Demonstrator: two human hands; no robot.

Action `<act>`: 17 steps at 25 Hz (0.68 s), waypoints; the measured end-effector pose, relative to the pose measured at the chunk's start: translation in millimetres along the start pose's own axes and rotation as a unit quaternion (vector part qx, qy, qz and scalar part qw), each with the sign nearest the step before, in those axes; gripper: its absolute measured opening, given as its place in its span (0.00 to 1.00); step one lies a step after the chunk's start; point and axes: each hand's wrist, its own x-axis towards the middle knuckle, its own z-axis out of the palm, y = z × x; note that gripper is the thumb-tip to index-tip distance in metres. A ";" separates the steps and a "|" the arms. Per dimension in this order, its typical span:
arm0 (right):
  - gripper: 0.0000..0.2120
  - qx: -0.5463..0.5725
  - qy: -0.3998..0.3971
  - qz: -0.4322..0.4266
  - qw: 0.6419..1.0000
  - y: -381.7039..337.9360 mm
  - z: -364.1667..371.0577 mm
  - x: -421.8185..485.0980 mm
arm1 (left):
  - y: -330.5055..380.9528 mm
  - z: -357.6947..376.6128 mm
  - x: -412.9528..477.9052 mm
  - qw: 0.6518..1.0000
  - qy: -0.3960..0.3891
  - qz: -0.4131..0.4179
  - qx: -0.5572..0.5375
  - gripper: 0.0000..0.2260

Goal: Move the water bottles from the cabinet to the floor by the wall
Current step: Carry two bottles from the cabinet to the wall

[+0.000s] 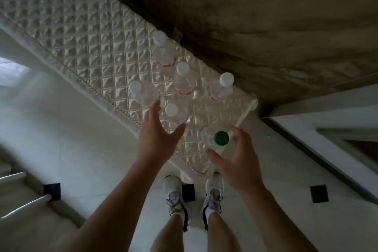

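Several clear plastic water bottles stand upright on a cabinet top covered with a quilted white cloth (92, 53). Most have white caps; the nearest one has a green cap (221, 138). My left hand (158, 139) reaches with fingers spread around a white-capped bottle (172, 111), its fingertips close to another white-capped bottle (141, 92) at the cloth's front edge. My right hand (235, 159) is open and curved around the green-capped bottle, not visibly gripping it. Three more bottles with red labels (163, 49) (184, 80) (223, 86) stand farther back near the wall.
A dark marbled wall (276, 26) runs behind the cabinet. Pale floor tiles with black inserts (319, 193) lie below, where my two white shoes (173, 194) stand against the cabinet front. A white frame (327, 125) is at right, metal rails (24, 202) at lower left.
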 end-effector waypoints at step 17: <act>0.34 0.051 0.136 -0.005 0.989 13.8 46.7 14.2 | -17.8 32.6 14.1 0.995 0.078 0.029 -0.058 0.34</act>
